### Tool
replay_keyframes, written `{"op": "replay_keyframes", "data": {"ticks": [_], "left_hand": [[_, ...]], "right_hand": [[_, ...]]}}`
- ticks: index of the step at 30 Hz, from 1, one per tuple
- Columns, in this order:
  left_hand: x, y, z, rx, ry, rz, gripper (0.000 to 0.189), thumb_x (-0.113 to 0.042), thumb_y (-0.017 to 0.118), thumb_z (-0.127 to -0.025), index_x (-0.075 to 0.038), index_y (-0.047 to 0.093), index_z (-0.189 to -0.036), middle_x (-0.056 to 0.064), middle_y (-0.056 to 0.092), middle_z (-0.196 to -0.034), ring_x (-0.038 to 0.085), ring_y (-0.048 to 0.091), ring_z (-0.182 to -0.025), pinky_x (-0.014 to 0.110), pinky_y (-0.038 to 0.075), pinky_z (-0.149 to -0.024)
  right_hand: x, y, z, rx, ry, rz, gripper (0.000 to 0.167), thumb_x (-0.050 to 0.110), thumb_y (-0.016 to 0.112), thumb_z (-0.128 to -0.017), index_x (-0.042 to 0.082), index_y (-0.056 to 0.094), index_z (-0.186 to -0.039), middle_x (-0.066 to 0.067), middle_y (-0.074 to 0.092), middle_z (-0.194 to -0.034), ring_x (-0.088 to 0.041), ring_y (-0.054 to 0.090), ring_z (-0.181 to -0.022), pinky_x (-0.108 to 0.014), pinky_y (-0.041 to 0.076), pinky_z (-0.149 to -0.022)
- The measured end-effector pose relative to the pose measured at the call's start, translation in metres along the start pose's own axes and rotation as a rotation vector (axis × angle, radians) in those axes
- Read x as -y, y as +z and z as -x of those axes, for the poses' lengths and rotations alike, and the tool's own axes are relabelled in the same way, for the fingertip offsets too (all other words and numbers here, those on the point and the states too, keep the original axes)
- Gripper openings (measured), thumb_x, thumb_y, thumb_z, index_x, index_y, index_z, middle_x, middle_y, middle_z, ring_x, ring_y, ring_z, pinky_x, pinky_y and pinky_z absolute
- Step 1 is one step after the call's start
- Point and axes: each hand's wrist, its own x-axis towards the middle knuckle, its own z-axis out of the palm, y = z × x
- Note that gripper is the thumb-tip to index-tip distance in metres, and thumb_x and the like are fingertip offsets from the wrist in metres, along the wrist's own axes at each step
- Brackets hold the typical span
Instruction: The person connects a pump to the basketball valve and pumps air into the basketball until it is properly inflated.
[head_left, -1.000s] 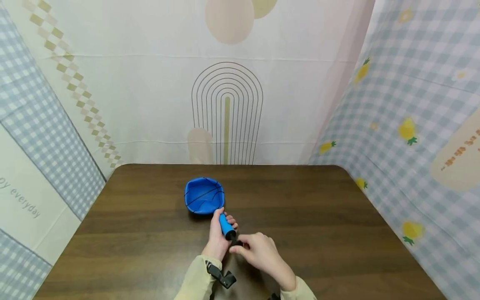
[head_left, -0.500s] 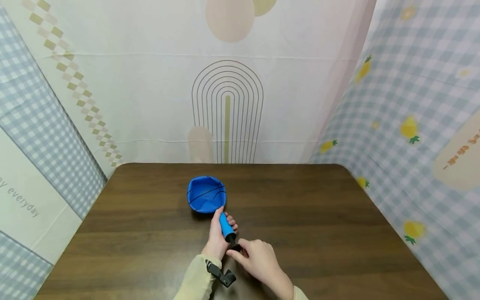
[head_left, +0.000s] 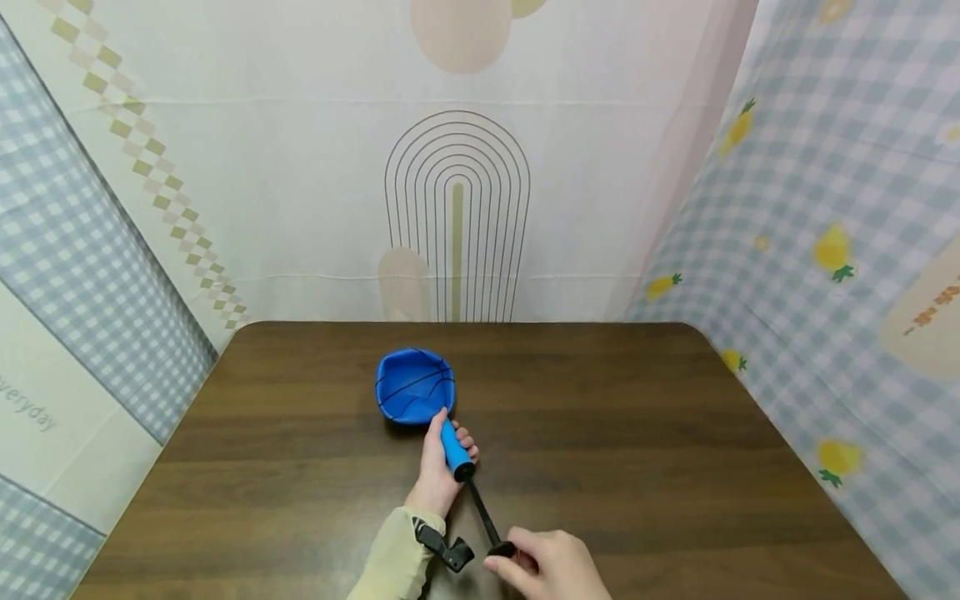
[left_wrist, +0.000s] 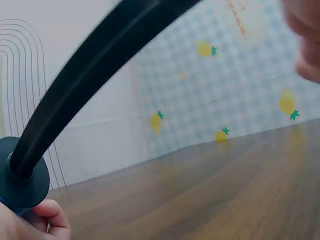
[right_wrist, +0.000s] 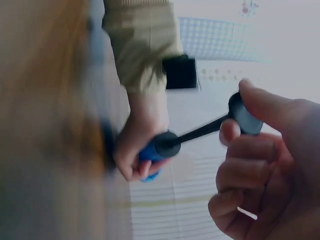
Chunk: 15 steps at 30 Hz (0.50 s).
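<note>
A blue ball with black lines (head_left: 415, 387), dented in like a bowl, lies on the table. My left hand (head_left: 437, 468) grips the blue barrel of a hand pump (head_left: 455, 448), its far end right at the ball's edge. The pump's black rod (head_left: 482, 512) extends far out of the barrel toward me. At the rod's end my right hand (head_left: 553, 565) pinches the black handle (right_wrist: 245, 116) between thumb and fingers. In the left wrist view the rod (left_wrist: 90, 75) crosses close in front of the camera.
The brown wooden table (head_left: 637, 433) has rounded far corners. Behind it hangs a pale printed cloth (head_left: 315, 183), and a checked cloth with pineapples (head_left: 795, 300) hangs on the right. A black strap (head_left: 442, 543) circles the left wrist over the sleeve.
My right hand has moved toward me with the handle, drawing the rod far out of the barrel. The left hand keeps its grip on the barrel, almost unmoved.
</note>
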Motion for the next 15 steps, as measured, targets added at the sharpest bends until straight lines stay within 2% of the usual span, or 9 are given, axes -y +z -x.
{"op": "replay_keyframes", "data": {"ticks": [2, 4, 7, 9, 12, 15], "left_hand": [[0.001, 0.001, 0.0, -0.004, -0.004, 0.01, 0.03, -0.04, 0.039, -0.103, -0.014, 0.041, -0.088, -0.006, 0.044, -0.063, 0.006, 0.042, -0.053, 0.019, 0.035, -0.052], [0.0, 0.002, 0.0, -0.007, -0.003, 0.03, 0.03, -0.04, 0.04, -0.102, -0.014, 0.041, -0.087, -0.006, 0.044, -0.063, 0.006, 0.042, -0.053, 0.019, 0.035, -0.052], [0.0, 0.004, 0.001, -0.021, 0.005, 0.064, 0.03, -0.04, 0.041, -0.102, -0.014, 0.042, -0.086, -0.006, 0.044, -0.062, 0.005, 0.042, -0.051, 0.018, 0.034, -0.051], [0.0, 0.005, 0.0, -0.028, 0.012, 0.071, 0.029, -0.039, 0.042, -0.102, -0.014, 0.042, -0.086, -0.007, 0.045, -0.062, 0.004, 0.043, -0.051, 0.018, 0.034, -0.051], [0.002, 0.006, 0.0, -0.045, 0.02, 0.051, 0.029, -0.037, 0.041, -0.102, -0.015, 0.042, -0.084, -0.007, 0.045, -0.061, 0.003, 0.042, -0.05, 0.018, 0.034, -0.051], [0.004, 0.005, -0.001, -0.067, 0.021, 0.033, 0.028, -0.037, 0.041, -0.102, -0.015, 0.041, -0.085, -0.007, 0.045, -0.062, 0.003, 0.043, -0.052, 0.019, 0.034, -0.053]], "right_hand": [[-0.003, -0.006, -0.003, 0.034, 0.006, -0.063, 0.037, 0.039, 0.064, -0.09, 0.02, 0.044, -0.065, 0.019, 0.025, -0.055, 0.01, 0.022, -0.046, -0.012, 0.021, -0.045], [-0.007, -0.009, -0.01, 0.045, -0.009, -0.082, 0.037, 0.038, 0.066, -0.088, 0.02, 0.044, -0.064, 0.017, 0.026, -0.053, 0.01, 0.023, -0.046, -0.012, 0.021, -0.044], [-0.012, -0.007, -0.027, 0.04, -0.049, -0.028, 0.04, 0.038, 0.07, -0.085, 0.021, 0.043, -0.061, 0.017, 0.026, -0.051, 0.01, 0.021, -0.045, -0.012, 0.019, -0.044], [-0.017, -0.003, -0.041, 0.026, -0.071, 0.045, 0.042, 0.04, 0.072, -0.082, 0.021, 0.042, -0.059, 0.017, 0.024, -0.051, 0.009, 0.021, -0.045, -0.012, 0.017, -0.042], [-0.026, 0.006, -0.061, 0.047, -0.053, 0.114, 0.044, 0.042, 0.073, -0.081, 0.021, 0.042, -0.057, 0.018, 0.024, -0.051, 0.007, 0.023, -0.044, -0.014, 0.015, -0.041], [-0.035, 0.014, -0.077, 0.088, -0.033, 0.118, 0.041, 0.044, 0.071, -0.082, 0.021, 0.047, -0.058, 0.016, 0.027, -0.05, 0.005, 0.026, -0.043, -0.016, 0.017, -0.039]]}}
